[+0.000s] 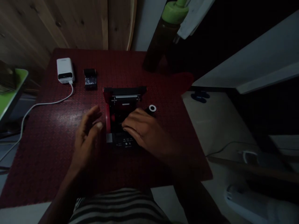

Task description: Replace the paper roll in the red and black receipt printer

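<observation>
A small black and red printer-like device [127,91] sits on the dark red table with its lid raised and several buttons along its front. My right hand [142,126] reaches into its open bay from the right. The fingers are pressed together, and whatever lies between them is hidden. My left hand [87,130] hovers just left of the device, thumb and fingers apart, holding nothing. Close behind my right hand lies a black roll with a white ring-shaped end [152,108], partly covered by the hand.
On the table [58,149], a white power bank [65,69] with a white cable [50,103] stands at the back left. Beside it is a black roll with shiny film [90,79]. A tall bottle with a green cap [175,13] rises at the back right. Blue slippers [199,96] lie on the floor.
</observation>
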The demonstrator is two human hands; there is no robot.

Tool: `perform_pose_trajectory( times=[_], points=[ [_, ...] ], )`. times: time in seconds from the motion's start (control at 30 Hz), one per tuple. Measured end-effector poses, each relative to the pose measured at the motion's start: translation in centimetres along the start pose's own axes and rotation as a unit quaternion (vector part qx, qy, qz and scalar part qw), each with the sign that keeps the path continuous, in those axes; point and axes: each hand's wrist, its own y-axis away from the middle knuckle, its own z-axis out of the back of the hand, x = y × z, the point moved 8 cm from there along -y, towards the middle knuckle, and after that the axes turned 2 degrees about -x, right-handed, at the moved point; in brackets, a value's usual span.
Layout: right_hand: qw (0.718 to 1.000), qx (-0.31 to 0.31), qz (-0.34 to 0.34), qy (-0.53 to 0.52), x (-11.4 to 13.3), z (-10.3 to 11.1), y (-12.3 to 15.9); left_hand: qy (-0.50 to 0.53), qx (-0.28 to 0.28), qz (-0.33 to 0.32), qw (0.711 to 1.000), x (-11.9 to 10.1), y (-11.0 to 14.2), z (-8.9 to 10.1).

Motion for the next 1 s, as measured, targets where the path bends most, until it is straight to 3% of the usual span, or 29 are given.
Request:
perform_pose_trajectory(
  times=[0.13,0.27,0.43,0.57,0.73,1.0],
  points=[
    [0.988,-0.142,0.045,0.051,1.6,1.5,2.2,-0.021,0.004,-0.101,0.995,-3.2,-4.6,-1.6],
    [0.974,-0.193,0.041,0.109,3.0,1.4,4.3,-0.021,0.005,-0.12,0.993,-4.9,-6.7,-3.6],
    [0.955,-0.24,0.009,0.177,3.9,1.0,6.0,-0.012,0.001,-0.104,0.995,-4.2,-3.7,-3.4],
    [0.953,-0.254,-0.006,0.166,3.4,0.8,6.2,-0.007,-0.009,0.0,1.0,-1.0,-0.5,-2.0],
    [0.971,-0.216,-0.009,0.103,2.4,0.1,5.9,0.033,0.054,0.104,0.993,1.5,1.5,-2.5],
    [0.974,-0.212,-0.037,0.069,1.9,-0.2,5.9,0.037,0.049,0.093,0.994,1.2,1.3,-2.8]
  ],
)
